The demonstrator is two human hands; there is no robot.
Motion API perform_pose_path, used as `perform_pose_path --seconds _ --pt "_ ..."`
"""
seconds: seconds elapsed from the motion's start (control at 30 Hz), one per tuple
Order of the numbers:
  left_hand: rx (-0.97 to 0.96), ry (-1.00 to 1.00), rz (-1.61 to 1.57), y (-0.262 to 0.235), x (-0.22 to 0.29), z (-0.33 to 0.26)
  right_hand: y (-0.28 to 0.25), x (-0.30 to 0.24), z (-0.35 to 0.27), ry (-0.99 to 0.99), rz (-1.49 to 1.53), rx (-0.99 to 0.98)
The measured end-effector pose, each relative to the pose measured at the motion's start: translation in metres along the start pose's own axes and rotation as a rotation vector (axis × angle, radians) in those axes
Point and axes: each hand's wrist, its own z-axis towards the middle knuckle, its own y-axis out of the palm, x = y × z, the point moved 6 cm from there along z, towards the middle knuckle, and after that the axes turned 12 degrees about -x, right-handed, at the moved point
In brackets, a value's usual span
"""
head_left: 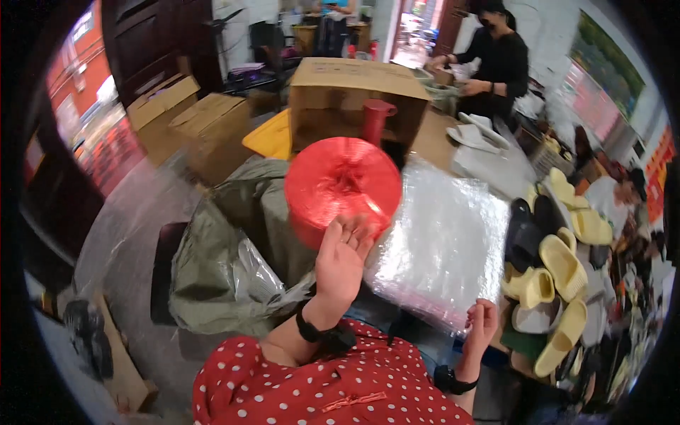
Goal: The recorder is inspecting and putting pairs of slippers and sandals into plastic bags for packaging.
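My left hand (pixel 340 265) is raised with its fingers stretched out, in front of a large red roll of plastic twine (pixel 340 177). It overlaps the roll's near side, and I cannot tell whether it touches. A flat stack of clear plastic bags (pixel 443 241) with a pinkish near edge lies to the roll's right. At the stack's near right corner, my right hand (pixel 482 322) has curled fingers that seem to pinch the edge. Left of the roll an olive-green woven sack (pixel 219 262) gapes, with a piece of clear plastic (pixel 255 269) in it.
A cardboard box (pixel 358 74) lies on its side behind the roll, a red cylinder (pixel 375 120) at its opening. Yellow slippers (pixel 563 265) and dark ones pile up on the right. White slippers (pixel 478 134) lie farther back. More cardboard boxes (pixel 212 127) stand left. A person (pixel 496 64) works behind.
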Motion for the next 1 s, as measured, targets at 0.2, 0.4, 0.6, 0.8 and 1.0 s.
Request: perform_pose_path --seconds 0.2,0.4,0.6,0.8,1.0 --pt "-0.53 -0.326 1.076 0.011 -0.049 -0.002 -0.01 0.0 0.004 -0.03 -0.07 0.061" --pt "-1.139 -0.166 1.87 0.013 -0.11 0.001 -0.076 -0.064 0.009 -0.245 -0.475 0.383" --pt "-1.259 -0.273 1.904 -0.037 -0.142 -0.008 -0.188 -0.078 0.042 -0.185 -0.74 0.655" --pt "-1.233 -0.258 1.945 -0.051 -0.142 -0.005 -0.236 -0.059 0.017 -0.026 -1.016 0.856" --pt "-1.187 -0.297 1.992 -0.053 -0.132 -0.005 -0.269 -0.001 0.001 0.428 -1.058 0.831"
